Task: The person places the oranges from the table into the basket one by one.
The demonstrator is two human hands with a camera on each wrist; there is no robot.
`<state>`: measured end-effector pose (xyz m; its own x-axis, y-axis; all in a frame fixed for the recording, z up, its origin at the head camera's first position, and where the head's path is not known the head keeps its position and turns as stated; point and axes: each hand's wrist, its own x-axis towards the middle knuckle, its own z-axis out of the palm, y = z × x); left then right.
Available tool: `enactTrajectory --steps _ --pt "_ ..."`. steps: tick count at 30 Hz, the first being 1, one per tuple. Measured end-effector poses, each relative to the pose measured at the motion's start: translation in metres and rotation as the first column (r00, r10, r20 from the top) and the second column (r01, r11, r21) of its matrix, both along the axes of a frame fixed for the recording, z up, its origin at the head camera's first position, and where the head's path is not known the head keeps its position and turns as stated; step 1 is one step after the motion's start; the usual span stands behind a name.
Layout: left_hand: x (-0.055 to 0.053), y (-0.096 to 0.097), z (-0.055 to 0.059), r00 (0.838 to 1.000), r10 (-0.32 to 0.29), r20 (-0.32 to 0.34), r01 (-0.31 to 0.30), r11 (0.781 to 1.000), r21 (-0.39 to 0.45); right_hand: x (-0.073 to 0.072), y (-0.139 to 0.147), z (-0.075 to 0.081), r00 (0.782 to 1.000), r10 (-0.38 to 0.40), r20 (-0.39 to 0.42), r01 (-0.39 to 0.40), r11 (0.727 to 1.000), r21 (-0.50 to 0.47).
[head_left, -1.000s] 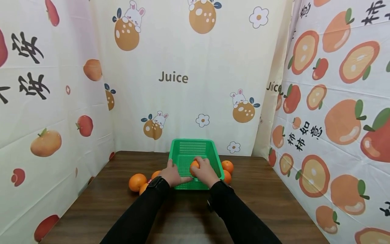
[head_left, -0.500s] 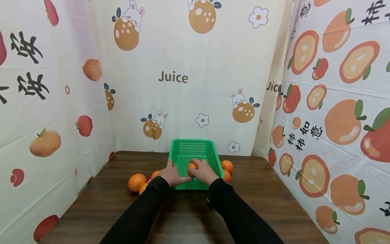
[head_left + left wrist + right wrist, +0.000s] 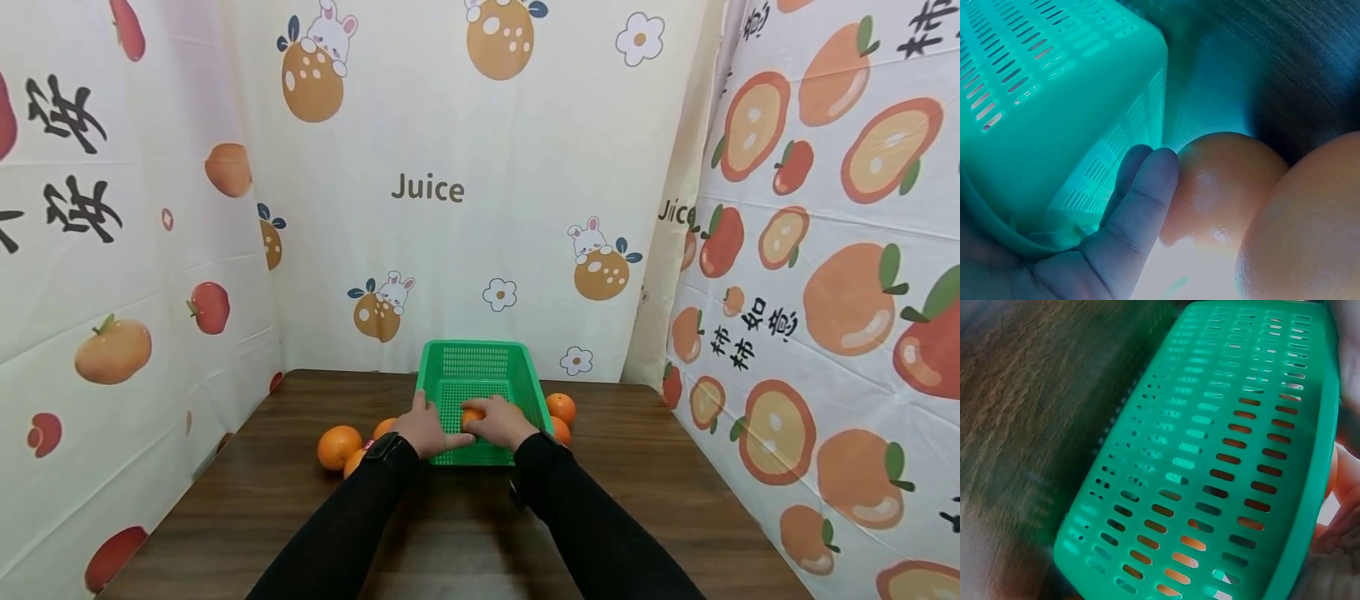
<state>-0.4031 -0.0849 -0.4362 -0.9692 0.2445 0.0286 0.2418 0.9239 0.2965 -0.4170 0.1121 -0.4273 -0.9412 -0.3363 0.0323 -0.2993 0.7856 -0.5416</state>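
My left hand (image 3: 422,432) holds the near left corner of the green plastic basket (image 3: 477,348). Its thumb stretches along the near rim. In the left wrist view its fingers (image 3: 1141,194) lie outside the slotted wall, beside an orange (image 3: 1229,187). Inside the basket, low down, my right hand (image 3: 501,423) grips an orange (image 3: 471,416) between thumb and fingers; the hand covers much of the fruit. Through the basket's slots (image 3: 1229,459) in the right wrist view, orange colour shows, and part of the right hand (image 3: 1341,544) appears at the right edge.
Left of the basket, several oranges (image 3: 339,447) sit on the dark wooden table (image 3: 645,500), partly behind the left wrist. Two more oranges (image 3: 561,407) stand against the basket's right side. Printed fabric sheets (image 3: 450,250) enclose the table at the back and both sides.
My right hand has moved slightly left and down within the basket, lowering the orange towards its floor. My left hand has stayed at the corner.
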Motion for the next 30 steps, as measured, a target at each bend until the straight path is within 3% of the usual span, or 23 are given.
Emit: enactTrajectory --steps 13,23,30 --pt "-0.013 0.003 -0.007 1.0 0.026 0.011 -0.026 1.0 -0.009 -0.004 0.002 0.003 0.997 0.016 0.07 -0.017 1.0 0.017" --pt "-0.012 0.002 -0.004 1.0 0.026 0.011 -0.026 1.0 -0.01 -0.005 0.001 0.008 0.997 0.02 0.07 -0.022 0.999 0.033" --pt "-0.006 0.001 -0.005 0.999 0.018 0.034 -0.018 1.0 0.005 -0.009 0.002 -0.001 0.998 0.0 0.067 -0.004 0.998 0.061"
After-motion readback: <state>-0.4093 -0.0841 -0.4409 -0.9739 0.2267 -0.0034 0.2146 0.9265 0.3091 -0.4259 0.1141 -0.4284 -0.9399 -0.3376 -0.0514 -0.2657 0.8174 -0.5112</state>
